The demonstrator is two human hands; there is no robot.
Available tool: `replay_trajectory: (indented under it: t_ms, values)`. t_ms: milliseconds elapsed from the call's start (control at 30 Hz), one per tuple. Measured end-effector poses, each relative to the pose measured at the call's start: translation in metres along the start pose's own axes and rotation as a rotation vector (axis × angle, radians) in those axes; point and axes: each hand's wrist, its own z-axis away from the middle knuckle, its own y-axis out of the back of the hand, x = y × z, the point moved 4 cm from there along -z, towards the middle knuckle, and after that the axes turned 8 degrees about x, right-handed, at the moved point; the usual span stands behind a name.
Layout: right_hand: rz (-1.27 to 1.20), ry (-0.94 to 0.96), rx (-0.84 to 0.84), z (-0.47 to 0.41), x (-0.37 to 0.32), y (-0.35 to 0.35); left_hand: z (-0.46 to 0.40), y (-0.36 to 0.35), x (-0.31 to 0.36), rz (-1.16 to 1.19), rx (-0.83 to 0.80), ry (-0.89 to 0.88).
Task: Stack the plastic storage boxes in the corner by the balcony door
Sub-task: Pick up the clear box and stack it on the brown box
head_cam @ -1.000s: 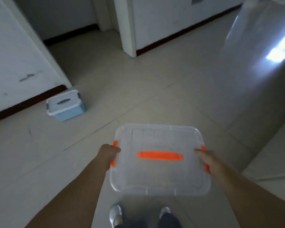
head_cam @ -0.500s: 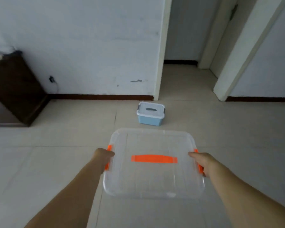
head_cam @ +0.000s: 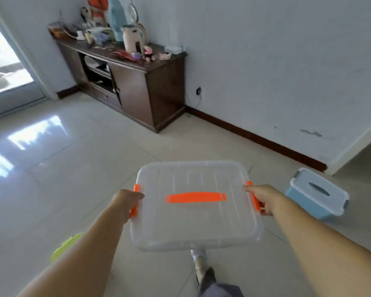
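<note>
Carried the clear box (head_cam: pixel 196 205) mid-room, toward the balcony door (head_cam: pixel 7 67).

Gripped by both hands, left hand (head_cam: pixel 126 200) and right hand (head_cam: pixel 263 200) clenched on its orange side latches, well above the glossy tiled floor (head_cam: pixel 73 168). Left the blue box (head_cam: pixel 317 198) on the floor to the right, near the white wall. Probably needed next: walking left past the dark cabinet (head_cam: pixel 137 82), then lowering into the corner.

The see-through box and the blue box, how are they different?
The see-through box is clear with orange latches and handle; the blue box has a white lid and grey handle. The clear one looks bigger. It is carried by the left hand and right hand; the blue one sits on the floor. Both have lids on.
</note>
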Motion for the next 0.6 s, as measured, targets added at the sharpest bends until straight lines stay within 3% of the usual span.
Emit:
replay_trajectory:
  t_ms: [233,600]
  values:
    - [0.173,0.071,-0.214,-0.064,-0.156,-0.147,-0.11,0.078,0.042,0.147,0.217,0.12]
    - [0.38,0.219,-0.431,-0.092,-0.33,-0.373,-0.226,0.187,0.064,0.411,0.462,0.286]
